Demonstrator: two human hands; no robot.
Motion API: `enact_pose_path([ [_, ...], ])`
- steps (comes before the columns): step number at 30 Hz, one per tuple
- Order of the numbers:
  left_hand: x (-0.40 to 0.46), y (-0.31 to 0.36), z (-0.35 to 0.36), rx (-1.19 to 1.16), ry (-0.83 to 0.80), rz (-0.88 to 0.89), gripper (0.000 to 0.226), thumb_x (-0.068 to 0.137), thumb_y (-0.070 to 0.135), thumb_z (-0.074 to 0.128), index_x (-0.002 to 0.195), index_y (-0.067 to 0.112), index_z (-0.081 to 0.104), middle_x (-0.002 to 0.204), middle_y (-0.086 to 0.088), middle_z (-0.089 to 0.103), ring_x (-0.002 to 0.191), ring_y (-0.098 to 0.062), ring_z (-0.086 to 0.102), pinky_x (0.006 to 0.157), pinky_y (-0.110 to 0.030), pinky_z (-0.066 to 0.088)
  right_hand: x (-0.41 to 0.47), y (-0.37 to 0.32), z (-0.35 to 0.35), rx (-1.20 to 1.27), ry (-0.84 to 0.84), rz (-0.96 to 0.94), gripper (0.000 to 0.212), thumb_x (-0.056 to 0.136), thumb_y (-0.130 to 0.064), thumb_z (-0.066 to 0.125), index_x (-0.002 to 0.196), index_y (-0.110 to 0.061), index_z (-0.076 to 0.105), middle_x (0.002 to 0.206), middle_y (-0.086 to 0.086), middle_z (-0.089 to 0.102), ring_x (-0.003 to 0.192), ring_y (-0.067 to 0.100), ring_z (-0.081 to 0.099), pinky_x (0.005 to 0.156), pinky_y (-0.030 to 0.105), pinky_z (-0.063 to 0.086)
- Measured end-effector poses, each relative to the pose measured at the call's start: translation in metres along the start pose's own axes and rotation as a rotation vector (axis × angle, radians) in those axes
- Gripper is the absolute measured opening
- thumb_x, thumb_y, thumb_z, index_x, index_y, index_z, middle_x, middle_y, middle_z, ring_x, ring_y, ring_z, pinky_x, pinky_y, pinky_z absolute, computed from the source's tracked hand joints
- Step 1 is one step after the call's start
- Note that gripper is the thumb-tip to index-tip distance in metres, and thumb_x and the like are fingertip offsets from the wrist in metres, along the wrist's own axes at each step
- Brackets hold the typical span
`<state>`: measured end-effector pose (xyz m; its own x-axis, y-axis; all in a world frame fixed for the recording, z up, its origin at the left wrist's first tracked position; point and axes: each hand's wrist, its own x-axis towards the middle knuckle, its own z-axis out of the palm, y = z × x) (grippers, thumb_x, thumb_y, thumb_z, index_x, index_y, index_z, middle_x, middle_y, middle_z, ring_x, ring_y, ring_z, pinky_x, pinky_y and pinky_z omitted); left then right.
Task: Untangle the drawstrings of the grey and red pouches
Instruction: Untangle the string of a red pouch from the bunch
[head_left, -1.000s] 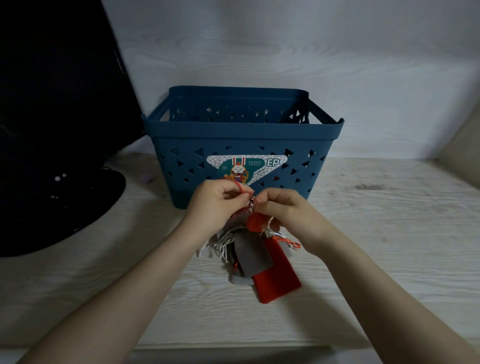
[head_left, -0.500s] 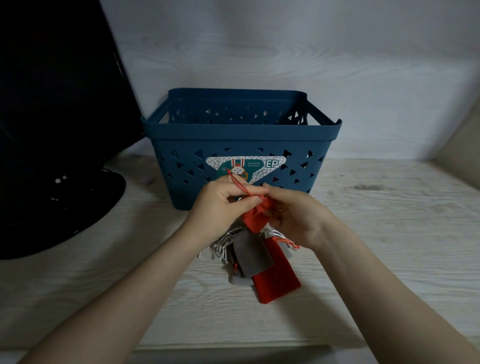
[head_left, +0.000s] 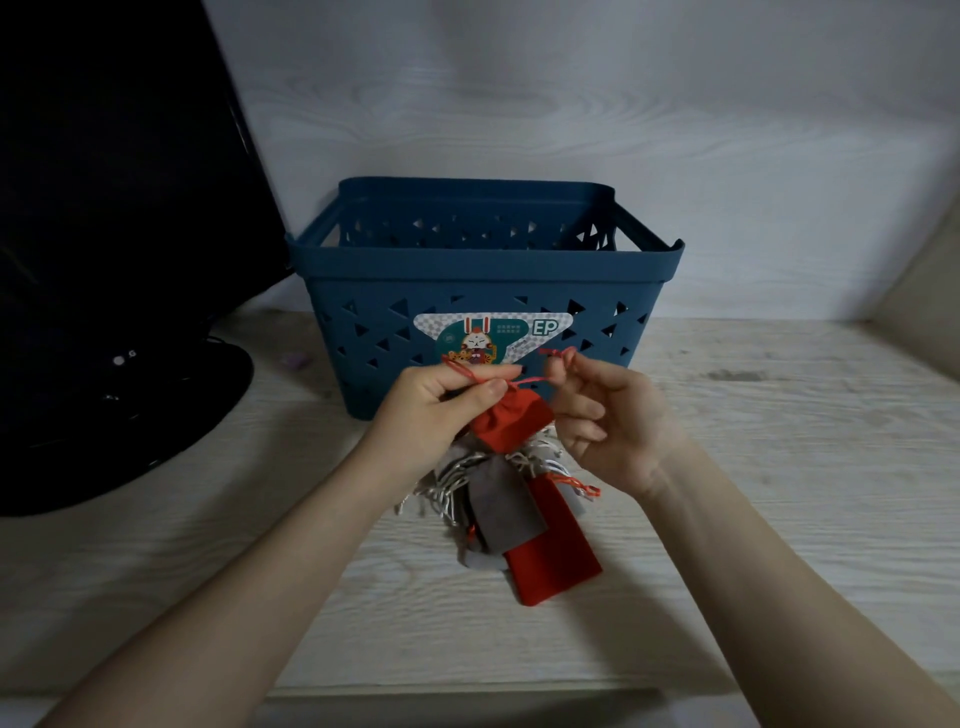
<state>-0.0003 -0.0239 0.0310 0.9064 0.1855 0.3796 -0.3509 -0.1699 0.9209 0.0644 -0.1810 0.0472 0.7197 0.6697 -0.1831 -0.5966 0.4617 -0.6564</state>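
Red drawstring (head_left: 524, 383) pinched between left hand (head_left: 441, 410) and right hand (head_left: 605, 415), above the pouch bundle (head_left: 511, 499) lying mid-shelf (head_left: 779, 467), near the front edge, before a blue basket (head_left: 483, 291).

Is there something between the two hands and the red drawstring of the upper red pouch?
Nothing visible. The left hand and the right hand both already pinch the red drawstring of the upper red pouch.
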Motion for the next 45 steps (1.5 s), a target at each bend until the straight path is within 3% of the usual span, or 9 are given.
enact_pose_path([
  [5,0.0,0.002,0.004,-0.077,0.013,-0.077,0.023,0.086,-0.002,0.055,0.075,0.012,0.069,0.079,0.02,0.071,0.072,0.007,0.063,0.063,-0.009,0.046,0.004,0.004,0.0,-0.224,0.073,-0.251,0.015,0.092,-0.02,0.045,0.077,-0.02,0.046,0.058,-0.01,0.051,0.061,0.006,0.047,0.061,0.018,0.037],
  [9,0.0,0.0,0.0,-0.087,0.071,-0.099,0.025,0.09,0.007,0.053,0.085,0.023,0.071,0.083,0.019,0.071,0.069,0.005,0.057,0.059,-0.011,0.042,0.005,-0.002,0.001,0.133,0.045,-0.262,0.006,0.08,-0.013,0.051,0.078,-0.016,0.047,0.059,-0.004,0.047,0.055,0.009,0.054,0.066,0.024,0.054],
  [12,0.001,0.005,-0.006,-0.293,0.105,-0.196,0.024,0.092,0.013,0.046,0.083,0.015,0.068,0.083,0.01,0.07,0.07,-0.002,0.056,0.057,-0.014,0.042,0.005,-0.007,-0.004,0.166,0.15,-0.3,0.019,0.087,-0.002,0.038,0.077,-0.017,0.044,0.05,-0.005,0.04,0.041,0.008,0.03,0.044,0.017,0.035],
  [18,-0.006,0.009,-0.004,-0.543,-0.155,-0.428,0.034,0.087,0.024,0.041,0.054,0.017,0.045,0.054,0.001,0.047,0.047,-0.01,0.041,0.045,-0.019,0.034,0.003,-0.007,-0.005,-0.559,0.31,-0.429,0.034,0.085,0.008,0.032,0.066,-0.014,0.05,0.053,-0.001,0.035,0.046,0.009,0.025,0.045,0.019,0.02],
  [22,-0.003,0.009,-0.006,-0.225,-0.224,-0.437,0.033,0.095,0.013,0.04,0.062,0.01,0.041,0.043,0.006,0.025,0.039,-0.009,0.025,0.042,-0.019,0.023,-0.006,-0.006,0.006,-1.047,0.337,-0.496,0.036,0.083,0.006,0.04,0.064,-0.016,0.061,0.06,0.001,0.055,0.052,0.005,0.048,0.057,0.024,0.035],
  [25,-0.001,0.005,-0.01,0.355,-0.242,-0.319,0.021,0.088,0.014,0.057,0.068,0.011,0.054,0.045,0.011,0.044,0.043,-0.004,0.039,0.049,-0.022,0.031,-0.006,-0.003,0.006,-1.284,0.353,-0.451,0.029,0.085,-0.001,0.05,0.073,-0.02,0.068,0.087,0.005,0.07,0.087,0.023,0.062,0.081,0.042,0.047],
  [28,-0.001,0.002,-0.012,0.808,-0.334,-0.211,0.019,0.082,0.027,0.065,0.065,0.022,0.062,0.041,0.016,0.049,0.042,0.002,0.044,0.049,-0.017,0.034,-0.004,-0.001,0.0,-1.483,0.282,-0.448,0.018,0.087,-0.009,0.057,0.087,-0.019,0.072,0.095,-0.006,0.066,0.093,0.005,0.06,0.077,0.012,0.044],
  [34,0.001,0.005,-0.014,0.71,-0.242,-0.215,0.035,0.084,0.022,0.062,0.052,0.011,0.054,0.056,0.001,0.047,0.052,-0.009,0.043,0.058,-0.028,0.035,-0.005,0.005,-0.007,-1.844,0.111,-0.473,0.022,0.076,-0.034,0.074,0.091,-0.018,0.071,0.08,-0.014,0.058,0.063,-0.006,0.048,0.059,0.007,0.035],
  [45,-0.002,0.015,0.008,0.371,-0.218,-0.029,0.021,0.095,0.012,0.048,0.079,0.019,0.06,0.049,0.01,0.05,0.054,-0.008,0.046,0.066,-0.032,0.045,-0.005,0.013,0.003,-1.112,0.29,-0.438,0.042,0.092,-0.03,0.055,0.071,0.004,0.066,0.062,0.016,0.044,0.057,0.02,0.038,0.053,0.028,0.028],
])
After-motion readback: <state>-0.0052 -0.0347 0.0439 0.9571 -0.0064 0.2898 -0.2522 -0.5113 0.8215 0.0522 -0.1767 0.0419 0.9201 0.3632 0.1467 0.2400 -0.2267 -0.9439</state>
